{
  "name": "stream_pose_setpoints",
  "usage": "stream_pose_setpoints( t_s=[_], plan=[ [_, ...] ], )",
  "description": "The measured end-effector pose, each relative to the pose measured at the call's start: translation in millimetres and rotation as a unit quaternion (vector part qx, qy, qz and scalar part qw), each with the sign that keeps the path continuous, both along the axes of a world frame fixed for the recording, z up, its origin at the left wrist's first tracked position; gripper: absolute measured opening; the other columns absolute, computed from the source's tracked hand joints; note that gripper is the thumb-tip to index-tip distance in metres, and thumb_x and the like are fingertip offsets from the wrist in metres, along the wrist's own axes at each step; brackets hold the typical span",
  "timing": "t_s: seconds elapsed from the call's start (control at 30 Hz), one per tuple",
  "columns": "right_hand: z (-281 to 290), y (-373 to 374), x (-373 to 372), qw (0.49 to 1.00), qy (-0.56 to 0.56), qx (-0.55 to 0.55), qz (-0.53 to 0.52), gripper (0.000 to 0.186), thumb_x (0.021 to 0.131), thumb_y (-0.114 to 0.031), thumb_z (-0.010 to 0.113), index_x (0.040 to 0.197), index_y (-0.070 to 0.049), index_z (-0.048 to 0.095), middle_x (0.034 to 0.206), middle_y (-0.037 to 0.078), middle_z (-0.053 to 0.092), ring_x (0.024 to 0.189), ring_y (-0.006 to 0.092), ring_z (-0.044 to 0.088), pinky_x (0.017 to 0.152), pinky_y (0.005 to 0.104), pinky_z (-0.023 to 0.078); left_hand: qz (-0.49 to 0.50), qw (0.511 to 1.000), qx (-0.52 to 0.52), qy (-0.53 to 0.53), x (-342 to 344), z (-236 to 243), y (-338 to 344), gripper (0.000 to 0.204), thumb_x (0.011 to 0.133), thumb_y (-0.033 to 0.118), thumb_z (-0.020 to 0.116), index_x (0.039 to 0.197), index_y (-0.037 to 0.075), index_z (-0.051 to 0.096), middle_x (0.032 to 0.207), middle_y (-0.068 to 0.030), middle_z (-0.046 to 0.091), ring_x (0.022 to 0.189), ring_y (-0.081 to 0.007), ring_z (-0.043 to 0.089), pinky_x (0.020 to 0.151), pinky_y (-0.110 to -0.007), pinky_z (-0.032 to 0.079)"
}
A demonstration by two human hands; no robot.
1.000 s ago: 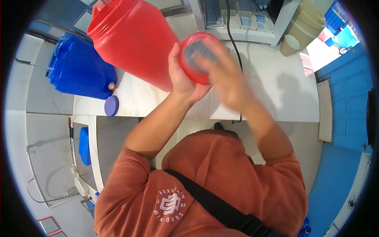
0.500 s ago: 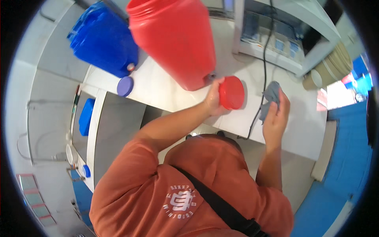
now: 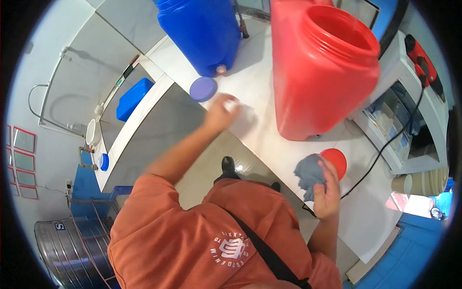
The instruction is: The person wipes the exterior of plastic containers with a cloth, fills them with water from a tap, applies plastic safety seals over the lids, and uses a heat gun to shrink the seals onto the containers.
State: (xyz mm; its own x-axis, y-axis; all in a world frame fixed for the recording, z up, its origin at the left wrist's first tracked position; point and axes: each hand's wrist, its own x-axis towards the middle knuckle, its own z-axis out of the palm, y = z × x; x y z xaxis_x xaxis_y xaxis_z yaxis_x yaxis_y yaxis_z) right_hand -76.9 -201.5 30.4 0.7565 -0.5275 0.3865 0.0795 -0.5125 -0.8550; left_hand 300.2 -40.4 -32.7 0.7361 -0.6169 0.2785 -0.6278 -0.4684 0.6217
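My right hand grips a crumpled grey cloth beside a round red lid, which lies on the white counter and is partly hidden by the fingers. Over the counter's front edge, my left hand is slightly blurred, its fingers curled with a gap between them and no object visible in it. Close to it lies a round purple lid. A large red jug stands uncapped on the counter, its wide threaded mouth facing up. Farther left stands a blue jug with a small spout cap low on its side.
A grey-white cabinet with a window stands at the right, a black cable trailing from it across the counter. Beige stacked containers sit beyond. A lower shelf at left holds a blue container. A ribbed metal tank stands lower left.
My left hand has let go of the red lid and moved left near the purple lid. The red lid now lies by my right hand with the cloth. The view has shifted.
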Motion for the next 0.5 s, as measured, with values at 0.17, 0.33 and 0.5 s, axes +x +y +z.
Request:
stream_pose_setpoints(
  t_s=[0.17,0.33,0.5],
  plan=[
    [31,36,101,0.994,0.019,-0.015,0.11,0.056,0.082,0.01,0.053,0.135,-0.006,0.061,0.145,0.023,0.049,0.129,0.0401,0.053,0.106,0.044,0.047,0.082,0.956,0.239,-0.151,149,-39,87,0.085,0.076,0.053,0.076,0.142,0.005,0.051,0.143,-0.0303,0.048,0.129,-0.0487,0.049,0.108,-0.054,0.042],
    [50,78,210,0.982,-0.089,-0.159,0.04,0.055,0.079,0.01,0.06,0.13,-0.009,0.066,0.143,0.023,0.05,0.127,0.0394,0.055,0.105,0.0435,0.048,-0.139,0.964,0.201,-0.101,108,-11,61,0.074,0.076,0.052,0.072,0.135,0.008,0.061,0.142,-0.0314,0.048,0.13,-0.0487,0.046,0.108,-0.056,0.041],
    [69,83,373,0.901,-0.183,-0.391,-0.047,0.054,0.078,-0.002,0.068,0.13,-0.016,0.068,0.139,0.022,0.053,0.123,0.0401,0.056,0.104,0.049,0.049,-0.241,0.97,-0.036,-0.02,156,31,64,0.053,0.079,0.034,0.076,0.122,0.004,0.064,0.124,-0.0236,0.058,0.117,-0.0404,0.055,0.1,-0.049,0.045]
  ],
)
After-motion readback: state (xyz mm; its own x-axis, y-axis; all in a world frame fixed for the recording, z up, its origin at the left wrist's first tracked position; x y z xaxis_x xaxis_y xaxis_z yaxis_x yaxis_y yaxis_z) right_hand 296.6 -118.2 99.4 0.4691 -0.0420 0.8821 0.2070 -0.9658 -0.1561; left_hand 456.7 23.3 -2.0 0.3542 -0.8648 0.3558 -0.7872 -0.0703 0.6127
